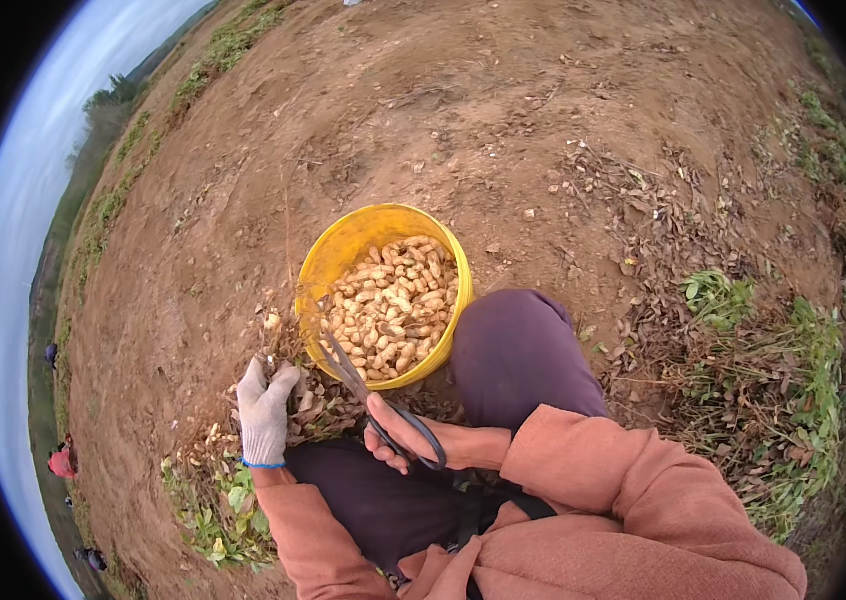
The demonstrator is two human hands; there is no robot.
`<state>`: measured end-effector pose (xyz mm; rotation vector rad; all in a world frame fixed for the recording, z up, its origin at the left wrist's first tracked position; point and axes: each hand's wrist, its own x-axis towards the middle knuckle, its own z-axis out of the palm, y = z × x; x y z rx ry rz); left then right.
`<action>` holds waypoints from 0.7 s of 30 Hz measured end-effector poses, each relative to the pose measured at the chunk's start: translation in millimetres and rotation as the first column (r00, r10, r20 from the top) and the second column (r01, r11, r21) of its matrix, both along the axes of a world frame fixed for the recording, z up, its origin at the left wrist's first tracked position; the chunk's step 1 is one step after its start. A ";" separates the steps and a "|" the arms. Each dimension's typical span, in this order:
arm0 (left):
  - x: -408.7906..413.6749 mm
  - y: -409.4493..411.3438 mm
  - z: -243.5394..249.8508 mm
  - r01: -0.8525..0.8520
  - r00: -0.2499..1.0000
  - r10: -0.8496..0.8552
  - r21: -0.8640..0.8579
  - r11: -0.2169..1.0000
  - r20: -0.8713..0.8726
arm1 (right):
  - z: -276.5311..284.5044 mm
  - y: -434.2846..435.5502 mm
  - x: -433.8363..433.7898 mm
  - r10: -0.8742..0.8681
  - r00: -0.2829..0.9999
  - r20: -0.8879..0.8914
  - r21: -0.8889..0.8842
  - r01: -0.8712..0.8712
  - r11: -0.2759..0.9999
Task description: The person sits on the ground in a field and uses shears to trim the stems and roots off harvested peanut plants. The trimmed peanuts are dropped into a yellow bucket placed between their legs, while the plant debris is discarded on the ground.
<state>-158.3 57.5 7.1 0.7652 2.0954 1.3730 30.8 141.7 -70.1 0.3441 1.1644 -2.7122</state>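
Observation:
My left hand (264, 409), in a pale knit glove with a blue cuff edge, grips a dried peanut plant (280, 330) by its root end. A few pods hang on it beside the bucket's near left rim. Bare, my right hand (402, 439) holds scissors (354, 375) with dark handles; the blades point over the rim, slightly parted. The yellow plastic bucket (464, 300) stands on the soil before me, part filled with unshelled peanuts (400, 307). Under my left hand lie more peanut plants (224, 495) with green leaves and pods.
My bent knee (524, 352) is close against the bucket's right side. Farther right lies a heap of cut peanut plants (768, 405), with dry leaves (663, 210) scattered beyond it. Bare brown soil (423, 127) stretches ahead. At the far left a person in red (61, 461) is in the field.

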 end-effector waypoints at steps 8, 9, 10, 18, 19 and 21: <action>12.8 -2.7 8.9 0.072 0.995 -0.070 -0.032 0.997 0.065 | 5.7 4.7 -8.5 -0.104 0.994 -0.027 -0.074 0.101 0.992; 13.5 -3.0 9.7 0.074 0.995 -0.072 -0.024 0.997 0.068 | 5.9 5.1 -8.2 -0.138 0.990 -0.021 -0.090 0.136 0.987; 12.1 -4.2 8.1 0.073 0.995 -0.071 -0.024 0.997 0.064 | 6.5 5.8 -7.6 -0.172 0.985 -0.015 -0.105 0.170 0.980; 4.6 -8.0 5.0 0.007 0.990 -0.015 0.062 0.998 0.138 | 11.9 20.1 2.1 -0.253 0.965 0.068 -0.066 0.258 0.964; 3.4 -9.2 4.6 -0.005 0.990 -0.006 0.074 0.997 0.144 | 11.1 17.2 1.7 -0.232 0.972 0.048 -0.112 0.236 0.965; -5.8 -10.3 -3.6 -0.016 0.995 0.008 0.083 0.996 0.097 | 3.5 7.8 1.1 -0.193 0.981 0.006 -0.202 0.190 0.961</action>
